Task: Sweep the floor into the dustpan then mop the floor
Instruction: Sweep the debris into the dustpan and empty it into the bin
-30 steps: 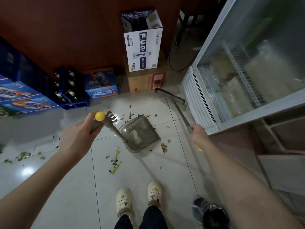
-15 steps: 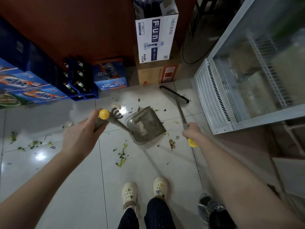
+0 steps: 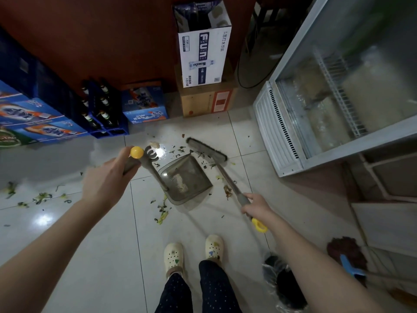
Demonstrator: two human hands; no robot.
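One hand grips each: left hand [image 3: 106, 184] dustpan [image 3: 185, 179], right hand [image 3: 257, 205] broom [image 3: 228, 179] angled forward-left.

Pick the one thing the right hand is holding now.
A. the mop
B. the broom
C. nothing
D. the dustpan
B: the right hand has its fingers curled round the handle of the broom, while the left hand holds the dustpan by its handle.
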